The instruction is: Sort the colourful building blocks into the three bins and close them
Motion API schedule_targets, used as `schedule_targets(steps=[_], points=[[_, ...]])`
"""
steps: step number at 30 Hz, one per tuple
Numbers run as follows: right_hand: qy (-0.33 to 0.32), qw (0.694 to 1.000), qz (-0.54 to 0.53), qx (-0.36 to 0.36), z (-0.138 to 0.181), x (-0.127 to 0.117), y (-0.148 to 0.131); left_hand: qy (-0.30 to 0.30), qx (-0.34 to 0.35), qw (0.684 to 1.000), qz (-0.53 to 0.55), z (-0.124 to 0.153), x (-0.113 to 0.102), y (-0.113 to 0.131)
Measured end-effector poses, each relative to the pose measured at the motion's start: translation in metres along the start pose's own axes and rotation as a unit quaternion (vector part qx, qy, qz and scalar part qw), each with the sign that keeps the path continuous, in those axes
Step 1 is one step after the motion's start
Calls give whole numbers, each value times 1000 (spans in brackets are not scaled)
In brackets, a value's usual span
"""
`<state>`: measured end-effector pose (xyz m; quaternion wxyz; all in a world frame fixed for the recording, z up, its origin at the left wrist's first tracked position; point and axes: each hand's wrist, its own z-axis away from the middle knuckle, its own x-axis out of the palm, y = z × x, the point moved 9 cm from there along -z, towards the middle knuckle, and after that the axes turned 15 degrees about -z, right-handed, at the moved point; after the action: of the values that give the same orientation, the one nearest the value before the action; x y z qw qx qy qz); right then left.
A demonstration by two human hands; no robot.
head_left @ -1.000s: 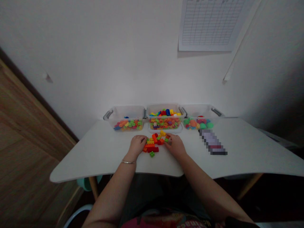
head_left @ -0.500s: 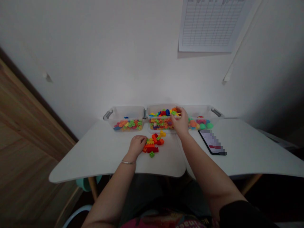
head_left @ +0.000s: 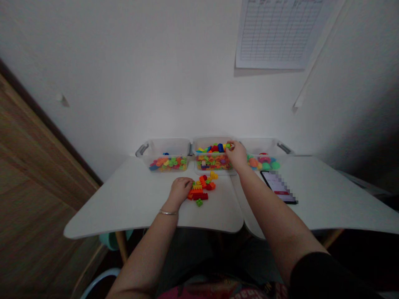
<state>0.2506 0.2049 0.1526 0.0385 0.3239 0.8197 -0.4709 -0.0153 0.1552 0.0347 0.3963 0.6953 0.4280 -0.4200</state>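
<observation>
A small pile of coloured building bricks [head_left: 203,187] lies on the white table [head_left: 137,199] in front of me. My left hand [head_left: 180,189] rests at the pile's left edge, fingers curled against the orange bricks. My right hand [head_left: 237,154] reaches into the right end of the middle clear bin [head_left: 213,157], which is full of mixed bricks. Its fingers are bent down among them, and what they hold is hidden. A single green brick [head_left: 199,202] sits just in front of the pile.
A left clear bin [head_left: 165,155] and a right clear bin [head_left: 263,154] with coloured pieces flank the middle one along the wall. A phone [head_left: 278,186] lies on the table to the right. A printed sheet [head_left: 277,33] hangs on the wall.
My right hand left the pile and moved up into the middle bin, then shifted slightly within it. My left hand stayed at the pile.
</observation>
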Motion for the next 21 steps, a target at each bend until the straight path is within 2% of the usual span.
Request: schedule_targets(steps=[3, 8, 10, 14, 21], points=[[27, 999, -34, -20, 1, -6, -2, -7, 0, 1000, -5, 0, 1, 0], [150, 976, -141, -69, 7, -38, -6, -1, 1, 1000, 5, 0, 2, -2], [178, 967, -165, -83, 8, -47, -9, 1, 5, 1000, 6, 0, 2, -2], [165, 969, -171, -68, 4, -46, -11, 2, 5, 1000, 4, 0, 2, -2], [121, 992, 17, 42, -10, -34, 6, 18, 5, 1000, 12, 1, 1, -3]])
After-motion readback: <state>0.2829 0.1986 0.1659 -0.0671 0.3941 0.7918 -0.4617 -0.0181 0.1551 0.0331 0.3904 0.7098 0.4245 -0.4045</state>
